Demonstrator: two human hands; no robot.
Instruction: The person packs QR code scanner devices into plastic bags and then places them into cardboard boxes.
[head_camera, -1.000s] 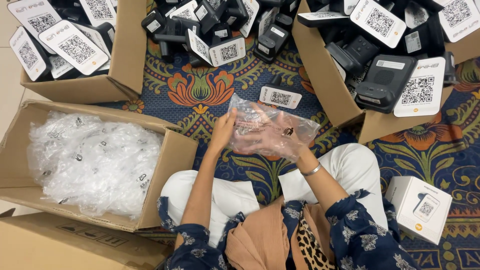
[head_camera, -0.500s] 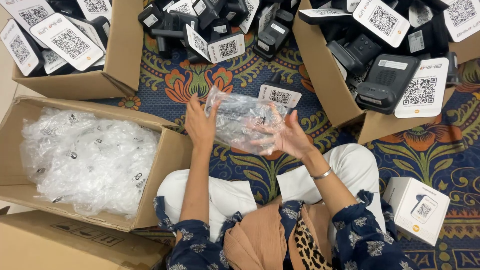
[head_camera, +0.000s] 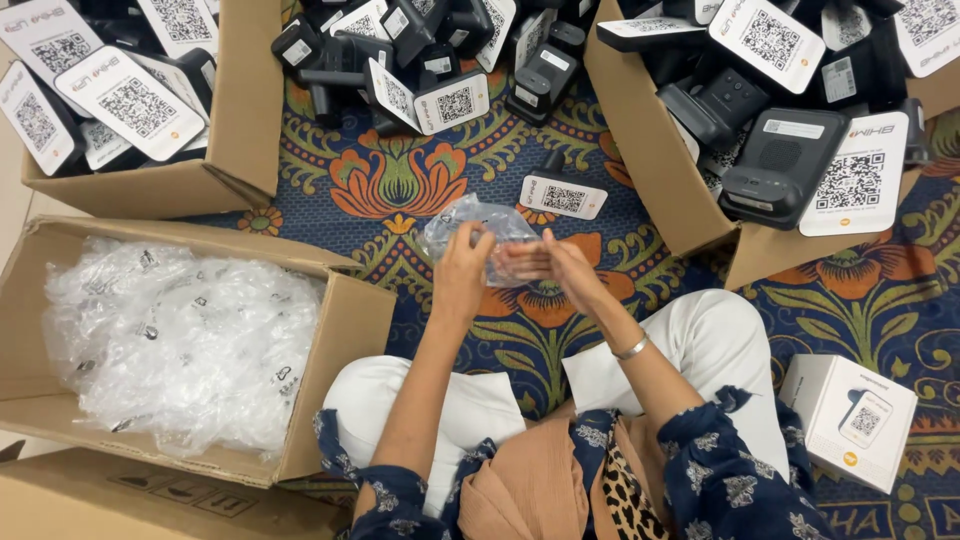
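Both hands meet over the patterned rug (head_camera: 400, 180) in front of the person's crossed legs, and between them sits a crumpled clear plastic bag (head_camera: 470, 222). The left hand (head_camera: 463, 272) has its grip closed on the bag's near edge, fingers curled over the film. The right hand (head_camera: 562, 268) presses in from the other side with its fingers stretched out flat toward the left hand, touching the bag; whether its grip is actually pinching the film cannot be told, since the fingers overlap. The bag bunches up just beyond the 2 hands, away from the body. Just past the bag, a little to the right of the grip, a small black device with a white code card (head_camera: 560, 193) stands on the rug. Left of the grip, an open cardboard box (head_camera: 350, 310) holds a heap of more clear bags (head_camera: 180, 340). Farther beyond the grip lies a pile of black devices (head_camera: 420, 60) with white cards on the rug, with another box (head_camera: 240, 120) of them to its left and 1 more box (head_camera: 650, 170) to the right. Near the person's right knee, well to the right of the grip, rests a small white carton (head_camera: 848, 420).
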